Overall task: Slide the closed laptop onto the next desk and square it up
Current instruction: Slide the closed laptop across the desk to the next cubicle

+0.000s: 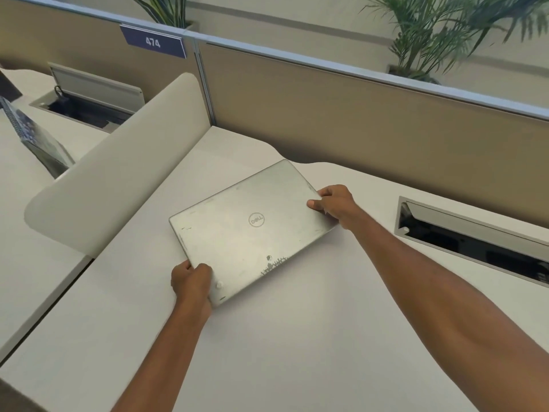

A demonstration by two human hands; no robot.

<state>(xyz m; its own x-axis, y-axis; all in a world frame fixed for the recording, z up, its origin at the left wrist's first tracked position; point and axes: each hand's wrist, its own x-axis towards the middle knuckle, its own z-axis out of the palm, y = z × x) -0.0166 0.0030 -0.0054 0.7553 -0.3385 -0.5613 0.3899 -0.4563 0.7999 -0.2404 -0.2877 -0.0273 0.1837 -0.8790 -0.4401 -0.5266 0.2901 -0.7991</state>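
Observation:
A closed silver laptop (252, 230) with a round logo on its lid lies flat on the white desk (297, 337), turned at an angle to the desk's edges. My left hand (191, 281) grips its near left corner, thumb on the lid. My right hand (334, 203) holds the far right corner, thumb on top and fingers along the edge. The neighbouring desk (26, 263) lies to the left, beyond a low rounded beige divider (118, 173).
A tan partition wall (356, 120) runs along the back, with a sign reading 474 (153, 41) and plants behind it. An open cable tray (475, 242) is set into the desk at right. On the left desk are a spiral notebook (38, 138) and another cable tray (89, 105).

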